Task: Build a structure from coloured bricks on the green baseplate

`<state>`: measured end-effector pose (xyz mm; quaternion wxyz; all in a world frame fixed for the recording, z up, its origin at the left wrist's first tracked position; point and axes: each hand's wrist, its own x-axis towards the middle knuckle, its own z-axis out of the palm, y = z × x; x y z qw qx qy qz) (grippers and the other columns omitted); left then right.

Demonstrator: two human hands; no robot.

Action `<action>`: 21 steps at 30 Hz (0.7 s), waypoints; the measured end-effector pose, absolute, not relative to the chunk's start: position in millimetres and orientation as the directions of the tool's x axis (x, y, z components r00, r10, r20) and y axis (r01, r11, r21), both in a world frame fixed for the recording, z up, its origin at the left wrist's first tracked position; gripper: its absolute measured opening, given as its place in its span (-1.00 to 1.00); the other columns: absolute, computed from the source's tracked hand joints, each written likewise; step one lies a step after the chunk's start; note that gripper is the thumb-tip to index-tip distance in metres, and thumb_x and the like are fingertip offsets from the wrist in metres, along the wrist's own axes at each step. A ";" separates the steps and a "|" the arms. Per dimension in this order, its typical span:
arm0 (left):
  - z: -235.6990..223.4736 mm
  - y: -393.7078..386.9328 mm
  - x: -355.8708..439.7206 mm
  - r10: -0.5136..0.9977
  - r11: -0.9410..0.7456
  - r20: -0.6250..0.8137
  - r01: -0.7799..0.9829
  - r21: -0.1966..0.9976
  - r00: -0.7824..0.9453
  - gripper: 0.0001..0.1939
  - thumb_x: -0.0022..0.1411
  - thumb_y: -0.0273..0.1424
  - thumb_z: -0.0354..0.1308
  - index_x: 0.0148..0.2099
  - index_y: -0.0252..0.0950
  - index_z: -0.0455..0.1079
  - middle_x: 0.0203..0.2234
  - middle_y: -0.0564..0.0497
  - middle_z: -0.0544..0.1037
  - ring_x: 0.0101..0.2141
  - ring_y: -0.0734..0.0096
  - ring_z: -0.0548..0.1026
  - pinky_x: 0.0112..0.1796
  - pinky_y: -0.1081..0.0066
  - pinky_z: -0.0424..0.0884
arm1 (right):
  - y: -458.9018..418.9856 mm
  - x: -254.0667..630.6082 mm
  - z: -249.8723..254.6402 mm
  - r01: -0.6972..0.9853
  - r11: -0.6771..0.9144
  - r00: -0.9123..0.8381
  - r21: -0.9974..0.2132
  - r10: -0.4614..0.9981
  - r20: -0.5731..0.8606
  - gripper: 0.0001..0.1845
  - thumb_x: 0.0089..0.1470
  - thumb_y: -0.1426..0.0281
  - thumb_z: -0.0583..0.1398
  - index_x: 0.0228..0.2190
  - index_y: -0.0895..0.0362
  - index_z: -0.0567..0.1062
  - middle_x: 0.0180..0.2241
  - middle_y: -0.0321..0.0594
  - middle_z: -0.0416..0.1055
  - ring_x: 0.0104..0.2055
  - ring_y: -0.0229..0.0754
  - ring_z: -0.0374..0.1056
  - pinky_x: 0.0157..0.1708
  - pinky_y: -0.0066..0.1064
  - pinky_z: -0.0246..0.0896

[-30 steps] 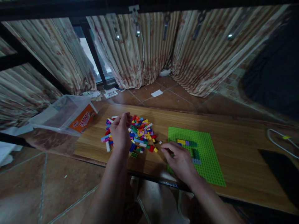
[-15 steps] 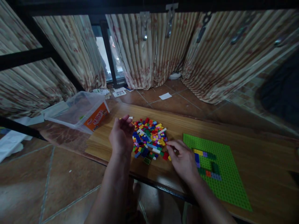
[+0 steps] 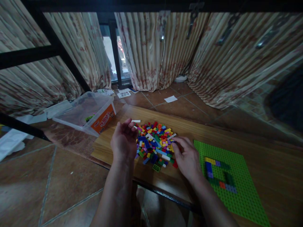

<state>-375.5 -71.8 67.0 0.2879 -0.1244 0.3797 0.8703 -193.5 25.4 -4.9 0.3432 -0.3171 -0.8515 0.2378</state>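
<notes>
A heap of small colourful toy building bricks (image 3: 153,143) lies on the wooden table. My left hand (image 3: 123,138) is held over the left side of the heap, palm turned up and fingers loosely curled apart; nothing shows in it. At the heap's right edge, my right hand (image 3: 188,156) has thumb and index finger pinched around what looks like a small dark blue brick, mostly hidden by the fingers. To its right lies a green baseplate (image 3: 246,176). On the baseplate, a yellow, purple, blue, green, orange and grey brick outline (image 3: 208,168) is built around a gap.
A clear plastic box (image 3: 78,110) with an orange label stands beyond the table's left end, a few bricks inside. A loose green brick (image 3: 156,167) lies near the table's front edge. Papers (image 3: 170,99) lie on the tiled floor before striped curtains (image 3: 146,56).
The view has shifted, so the table and bricks appear lower and further right. My right fingertips have moved slightly up along the heap's right edge. My left hand stays palm up.
</notes>
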 end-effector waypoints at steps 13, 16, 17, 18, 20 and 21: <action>68.1 -83.7 -388.9 0.388 -0.577 -0.417 -0.570 0.585 -0.822 -0.61 0.38 -0.35 -0.11 -0.36 -0.41 0.46 -0.60 0.03 0.44 -0.60 0.54 0.38 -0.46 0.49 0.36 | 16.6 -199.4 -8.6 0.261 0.800 -0.729 -0.540 0.531 0.433 -0.81 0.22 0.42 0.13 -0.20 0.06 0.55 -0.17 -0.16 0.50 -0.08 -0.06 0.31 -0.05 -0.13 0.27; 69.0 -85.0 -389.0 0.390 -0.573 -0.428 -0.578 0.580 -0.816 -0.62 0.37 -0.36 -0.10 -0.37 -0.39 0.45 -0.62 0.03 0.43 -0.60 0.55 0.37 -0.46 0.50 0.36 | 18.8 -193.8 -5.7 0.203 0.799 -0.748 -0.565 0.499 0.437 -0.79 0.18 0.50 0.11 -0.27 0.06 0.55 -0.23 -0.19 0.51 -0.10 -0.08 0.33 -0.08 -0.15 0.28; 69.2 -85.4 -389.1 0.389 -0.573 -0.429 -0.579 0.581 -0.815 -0.63 0.37 -0.37 -0.09 -0.37 -0.39 0.45 -0.62 0.03 0.44 -0.60 0.55 0.37 -0.46 0.50 0.36 | 19.5 -192.1 -5.4 0.194 0.798 -0.752 -0.570 0.494 0.436 -0.78 0.16 0.51 0.11 -0.29 0.06 0.54 -0.23 -0.19 0.51 -0.10 -0.08 0.33 -0.09 -0.14 0.28; 69.2 -85.9 -389.3 0.387 -0.573 -0.429 -0.577 0.582 -0.817 -0.64 0.36 -0.37 -0.08 -0.37 -0.39 0.45 -0.61 0.03 0.44 -0.60 0.56 0.37 -0.46 0.50 0.36 | 20.1 -190.6 -5.3 0.190 0.797 -0.752 -0.573 0.493 0.437 -0.77 0.15 0.53 0.11 -0.31 0.06 0.54 -0.23 -0.20 0.51 -0.10 -0.08 0.34 -0.09 -0.14 0.28; 68.7 -86.6 -390.2 0.382 -0.575 -0.424 -0.571 0.586 -0.821 -0.66 0.35 -0.37 -0.06 -0.37 -0.39 0.45 -0.61 0.04 0.44 -0.61 0.56 0.37 -0.47 0.50 0.36 | 20.9 -188.6 -5.9 0.190 0.796 -0.746 -0.575 0.498 0.443 -0.77 0.11 0.54 0.11 -0.32 0.05 0.54 -0.23 -0.21 0.52 -0.11 -0.08 0.35 -0.08 -0.12 0.28; 68.2 -87.0 -390.9 0.384 -0.575 -0.419 -0.568 0.588 -0.823 -0.67 0.34 -0.36 -0.05 -0.37 -0.38 0.46 -0.60 0.04 0.43 -0.61 0.56 0.38 -0.46 0.50 0.36 | 21.1 -188.1 -6.3 0.194 0.795 -0.740 -0.575 0.504 0.446 -0.77 0.10 0.54 0.12 -0.32 0.05 0.54 -0.24 -0.22 0.52 -0.11 -0.08 0.35 -0.08 -0.12 0.28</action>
